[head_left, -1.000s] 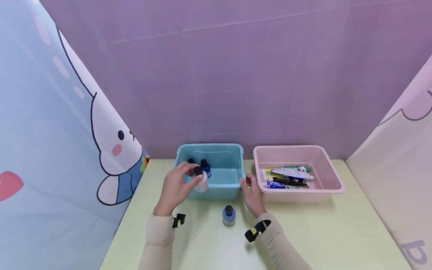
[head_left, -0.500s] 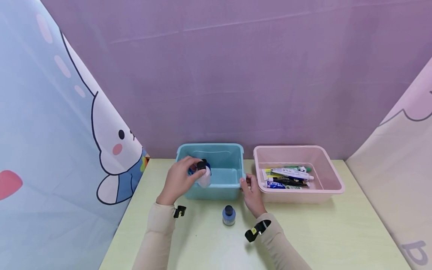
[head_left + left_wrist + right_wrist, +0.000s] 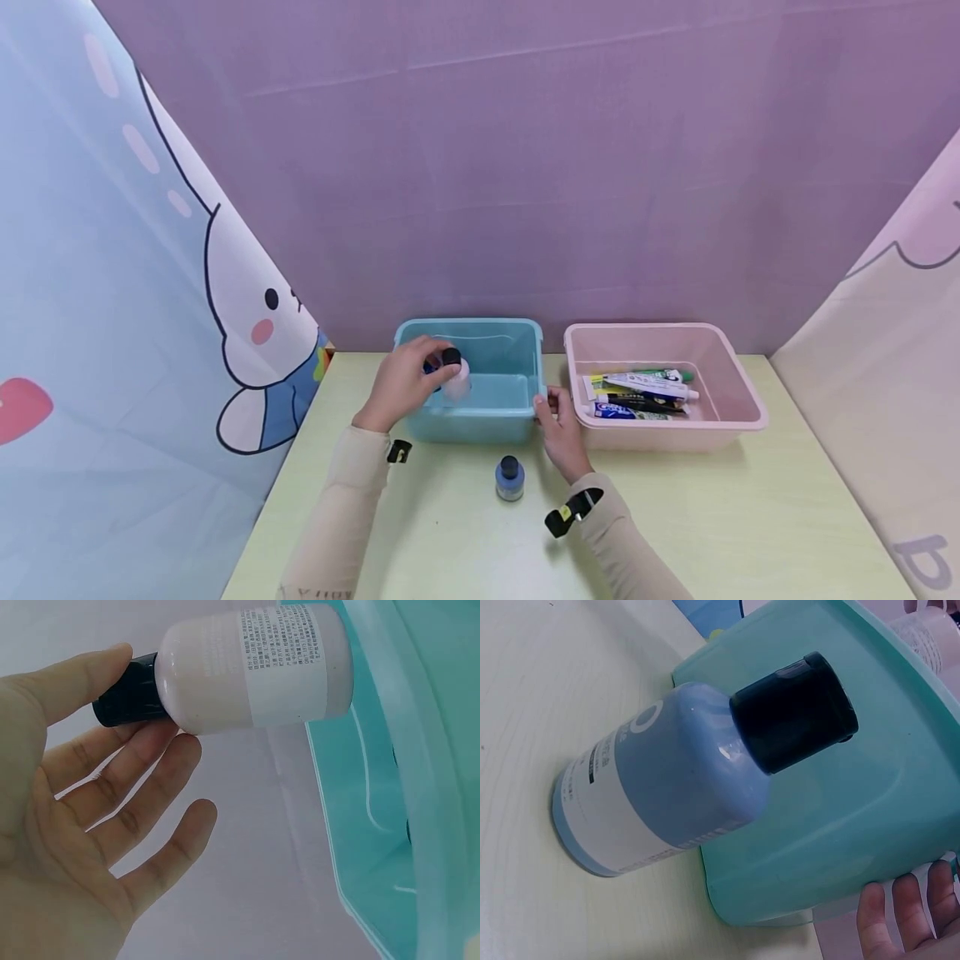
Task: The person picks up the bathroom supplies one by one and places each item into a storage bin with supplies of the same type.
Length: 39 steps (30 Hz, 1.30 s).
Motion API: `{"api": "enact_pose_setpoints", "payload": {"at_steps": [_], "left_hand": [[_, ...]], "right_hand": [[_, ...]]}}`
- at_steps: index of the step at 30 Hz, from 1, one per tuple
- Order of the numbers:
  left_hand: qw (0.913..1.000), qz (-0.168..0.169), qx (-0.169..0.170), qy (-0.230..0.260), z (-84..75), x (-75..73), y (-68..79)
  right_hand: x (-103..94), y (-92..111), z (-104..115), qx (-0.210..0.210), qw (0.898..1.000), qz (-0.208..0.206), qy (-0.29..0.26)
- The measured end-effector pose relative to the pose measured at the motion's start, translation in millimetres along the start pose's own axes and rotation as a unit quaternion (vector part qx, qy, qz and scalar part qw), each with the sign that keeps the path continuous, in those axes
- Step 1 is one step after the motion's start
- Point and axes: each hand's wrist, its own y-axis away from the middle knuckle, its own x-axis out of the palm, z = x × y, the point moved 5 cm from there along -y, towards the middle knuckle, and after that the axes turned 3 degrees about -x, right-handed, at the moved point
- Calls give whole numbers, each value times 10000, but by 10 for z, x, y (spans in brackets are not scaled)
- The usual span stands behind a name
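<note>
By its black cap, my left hand (image 3: 403, 379) pinches a pale pink bottle (image 3: 457, 384) over the left part of the teal bin (image 3: 480, 427). The left wrist view shows the thumb and fingertips on the cap and a white printed label on the bottle (image 3: 210, 671). My right hand (image 3: 562, 437) holds the bin's right side near the front corner. Dark blue bottles in the bin are mostly hidden behind the left hand. On the table in front of the bin stands a blue bottle (image 3: 510, 483) with a black cap, its white label plain in the right wrist view.
To the right, a pink bin (image 3: 667, 437) stands close to the teal one. Several toothpaste tubes (image 3: 645, 396) lie inside it. Behind the pale table (image 3: 465, 550) hangs a purple cloth (image 3: 525, 167), with printed cloths at both sides.
My left hand has moved forward and slightly right, carrying the pink bottle from the bin's front edge to over its inside. The right hand has stayed on the bin.
</note>
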Motion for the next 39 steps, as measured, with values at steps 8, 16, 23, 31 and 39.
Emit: {"api": "enact_pose_setpoints", "payload": {"at_steps": [8, 16, 23, 31, 39], "left_hand": [[9995, 251, 6, -177, 32, 52, -160], [9980, 591, 31, -214, 96, 125, -350], [9943, 962, -66, -450, 147, 188, -494], [9907, 1178, -43, -674, 192, 258, -588], [9854, 1398, 50, -974, 141, 314, -669]], "right_hand": [[-13, 38, 144, 144, 9998, 146, 42], [-6, -8, -4, 72, 10000, 61, 9], [1, -10, 11, -167, 9998, -77, -16], [-6, -11, 6, -115, 9999, -84, 85], [-7, 36, 123, 47, 9999, 17, 98]]}}
